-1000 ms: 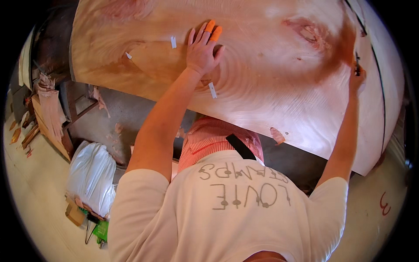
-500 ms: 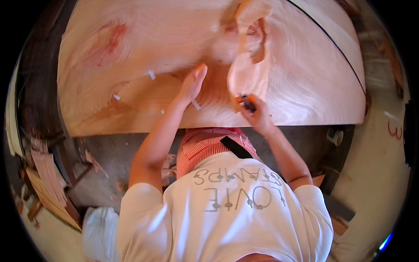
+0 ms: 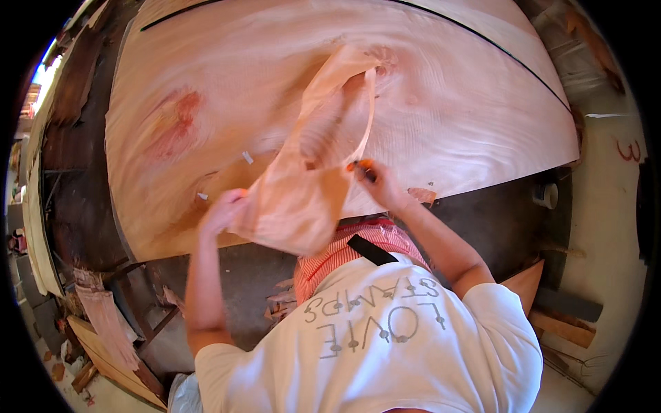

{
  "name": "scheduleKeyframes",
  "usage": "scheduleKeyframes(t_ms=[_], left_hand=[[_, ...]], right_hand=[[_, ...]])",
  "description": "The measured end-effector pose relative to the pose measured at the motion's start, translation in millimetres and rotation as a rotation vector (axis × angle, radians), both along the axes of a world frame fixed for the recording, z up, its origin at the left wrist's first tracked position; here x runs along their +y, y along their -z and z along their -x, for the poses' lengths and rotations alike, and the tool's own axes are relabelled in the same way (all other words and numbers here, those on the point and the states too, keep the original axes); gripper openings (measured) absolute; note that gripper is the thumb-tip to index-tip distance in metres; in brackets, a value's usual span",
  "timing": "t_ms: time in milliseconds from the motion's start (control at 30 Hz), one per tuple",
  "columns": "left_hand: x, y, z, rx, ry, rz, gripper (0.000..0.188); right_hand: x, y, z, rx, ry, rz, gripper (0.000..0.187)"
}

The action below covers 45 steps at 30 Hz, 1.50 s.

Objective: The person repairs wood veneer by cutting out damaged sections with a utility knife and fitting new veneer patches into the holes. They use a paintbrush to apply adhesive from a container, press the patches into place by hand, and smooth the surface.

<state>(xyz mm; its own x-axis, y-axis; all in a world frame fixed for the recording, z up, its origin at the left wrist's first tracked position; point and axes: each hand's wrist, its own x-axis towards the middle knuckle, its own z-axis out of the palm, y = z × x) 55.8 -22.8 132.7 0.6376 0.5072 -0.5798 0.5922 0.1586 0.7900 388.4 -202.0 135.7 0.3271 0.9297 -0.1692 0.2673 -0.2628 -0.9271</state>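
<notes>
mid-frame, a seemingly loosened wood sheet (image 3: 296, 213) is held by the left hand (image 3: 224, 210), a dark tool (image 3: 370, 174) by the right hand (image 3: 384, 186); white tape (image 3: 248, 157) is left.

Thin wood piece (image 3: 292, 213) | tan, irregular, gapped | slanting over wood sheet (image 3: 475, 117)

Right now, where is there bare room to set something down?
On the sheet: right of the loose veneer, above the small scrap; also between that veneer and the reddish knot. Crowded: the near middle, with veneer, left hand and right hand.
</notes>
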Motion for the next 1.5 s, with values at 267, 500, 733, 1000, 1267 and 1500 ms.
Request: scheduleKeyframes(t_ms=[267,500,733,1000,1267,1500], left_hand=[[76.5,-14.6,129.3,0.733,0.064,-1.239,0.027],[-54.2,36.0,61.2,0.544,0.180,-1.257,0.068],[-108.4,73.5,64.8,0.408,-0.081,-1.235,0.076],[-95.4,88.4,93.1,0.346,-0.037,-1.380,0.035],[-92.8,66.6,128.9,0.181,-0.068,-1.365,0.007],[-22.0,18.6,130.7,0.279,-0.078,-1.481,0.004]], right_hand=[[18.9,66.3,-36.9,0.116,0.237,0.132,0.022],[36.5,84.7,-1.0,0.120,0.248,0.198,0.025],[46.7,87.0,33.5,0.078,0.258,0.253,0.031],[56.7,77.6,27.7,0.485,0.185,0.377,0.014],[-1.9,73.1,27.4,0.538,0.203,0.507,0.012],[-8.9,72.8,48.8,0.838,0.235,0.501,0.012]])
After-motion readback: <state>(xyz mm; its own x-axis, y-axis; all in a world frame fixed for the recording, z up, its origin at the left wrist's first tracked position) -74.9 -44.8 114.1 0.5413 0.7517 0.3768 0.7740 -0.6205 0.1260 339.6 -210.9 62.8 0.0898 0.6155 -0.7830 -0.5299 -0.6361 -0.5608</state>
